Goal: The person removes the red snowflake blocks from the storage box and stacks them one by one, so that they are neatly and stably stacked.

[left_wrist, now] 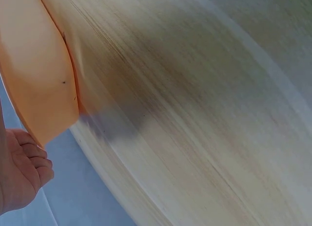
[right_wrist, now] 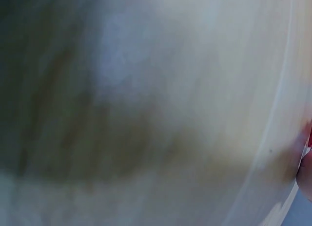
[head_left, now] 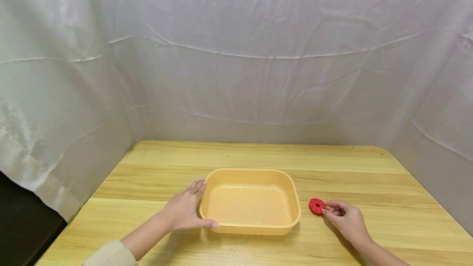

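Observation:
An orange-yellow plastic basin, rectangular with rounded corners, stands upright with nothing inside. Its left end is gripped by my left hand, the thumb at the near corner and the fingers along the far left side. In the left wrist view the fingers of that hand bend at the edge of the basin. To the right of the basin, my right hand pinches a red notched disc with a small centre hole. Only a sliver of the red disc shows in the right wrist view.
Light wooden planks form the tabletop, with rounded far corners. Pale fabric hangs behind it and on both sides. A dark area lies beyond the table's left edge.

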Demonstrator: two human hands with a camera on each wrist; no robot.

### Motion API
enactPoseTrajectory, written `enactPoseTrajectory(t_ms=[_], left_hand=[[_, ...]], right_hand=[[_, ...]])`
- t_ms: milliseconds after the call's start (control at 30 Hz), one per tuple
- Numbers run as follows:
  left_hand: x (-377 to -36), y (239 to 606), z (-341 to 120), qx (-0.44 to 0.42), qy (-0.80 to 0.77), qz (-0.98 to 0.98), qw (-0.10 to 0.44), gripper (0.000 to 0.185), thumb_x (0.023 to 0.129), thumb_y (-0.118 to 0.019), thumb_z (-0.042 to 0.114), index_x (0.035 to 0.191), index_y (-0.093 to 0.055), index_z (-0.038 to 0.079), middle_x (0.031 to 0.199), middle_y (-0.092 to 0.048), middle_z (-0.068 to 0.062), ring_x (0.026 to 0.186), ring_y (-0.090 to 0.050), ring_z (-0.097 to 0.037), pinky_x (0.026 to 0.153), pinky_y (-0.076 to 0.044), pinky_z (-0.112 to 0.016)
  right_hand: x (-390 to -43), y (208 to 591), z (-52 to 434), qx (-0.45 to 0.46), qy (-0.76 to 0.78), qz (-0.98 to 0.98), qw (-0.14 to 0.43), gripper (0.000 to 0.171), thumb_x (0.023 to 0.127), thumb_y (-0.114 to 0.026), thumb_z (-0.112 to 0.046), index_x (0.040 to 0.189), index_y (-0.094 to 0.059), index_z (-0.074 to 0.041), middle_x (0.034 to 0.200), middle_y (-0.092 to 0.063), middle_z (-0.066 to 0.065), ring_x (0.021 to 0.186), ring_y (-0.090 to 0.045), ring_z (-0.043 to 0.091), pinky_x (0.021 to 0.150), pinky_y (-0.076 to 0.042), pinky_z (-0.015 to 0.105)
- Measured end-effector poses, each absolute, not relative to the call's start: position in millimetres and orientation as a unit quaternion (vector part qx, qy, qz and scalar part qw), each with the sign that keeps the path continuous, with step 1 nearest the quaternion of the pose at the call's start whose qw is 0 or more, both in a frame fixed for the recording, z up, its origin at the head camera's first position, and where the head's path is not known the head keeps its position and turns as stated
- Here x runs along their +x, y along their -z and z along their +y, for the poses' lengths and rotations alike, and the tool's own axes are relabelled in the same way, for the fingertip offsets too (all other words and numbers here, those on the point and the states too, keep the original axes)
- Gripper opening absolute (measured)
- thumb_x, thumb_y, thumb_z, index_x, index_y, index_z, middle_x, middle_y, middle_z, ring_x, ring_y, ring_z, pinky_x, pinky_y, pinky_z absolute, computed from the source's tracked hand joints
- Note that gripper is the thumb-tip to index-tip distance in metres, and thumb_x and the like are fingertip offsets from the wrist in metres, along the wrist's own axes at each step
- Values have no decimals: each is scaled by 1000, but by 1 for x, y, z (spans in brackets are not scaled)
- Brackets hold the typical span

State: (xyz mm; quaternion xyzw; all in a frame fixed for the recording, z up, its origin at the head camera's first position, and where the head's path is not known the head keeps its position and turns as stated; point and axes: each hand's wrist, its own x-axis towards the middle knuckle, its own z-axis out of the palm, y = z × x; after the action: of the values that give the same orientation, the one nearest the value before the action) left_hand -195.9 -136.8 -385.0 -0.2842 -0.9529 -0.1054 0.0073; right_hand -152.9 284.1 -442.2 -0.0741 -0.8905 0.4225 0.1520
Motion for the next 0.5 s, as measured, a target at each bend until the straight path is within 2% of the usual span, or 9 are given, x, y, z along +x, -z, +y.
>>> enactPoseTrajectory(t_ms=[167,333,500], left_hand=[[-196,386,-137,-287,104,-952,15,116,66,-57,77,139,-31,-9,147,-29,-26,134,-33,-42,99,-43,-50],[-194,387,-139,-290,110,-951,21,113,69,-57,75,140,-30,-9,148,-26,-26,135,-31,-42,99,-43,-51],[-196,387,-141,-292,134,-946,49,104,75,-57,68,142,-28,-7,149,-24,-25,137,-26,-40,104,-38,-52]], right_hand=[[-153,441,284,-81,-424,-890,147,21,77,-70,-2,96,-68,7,71,-61,-3,62,-47,-5,54,-45,13],[-152,433,286,-93,-428,-888,143,27,82,-66,-8,104,-65,8,74,-60,-4,63,-47,-5,54,-45,14],[-154,416,292,-39,-413,-888,201,26,86,-63,-10,106,-64,7,72,-56,-12,63,-47,-5,53,-44,14]])
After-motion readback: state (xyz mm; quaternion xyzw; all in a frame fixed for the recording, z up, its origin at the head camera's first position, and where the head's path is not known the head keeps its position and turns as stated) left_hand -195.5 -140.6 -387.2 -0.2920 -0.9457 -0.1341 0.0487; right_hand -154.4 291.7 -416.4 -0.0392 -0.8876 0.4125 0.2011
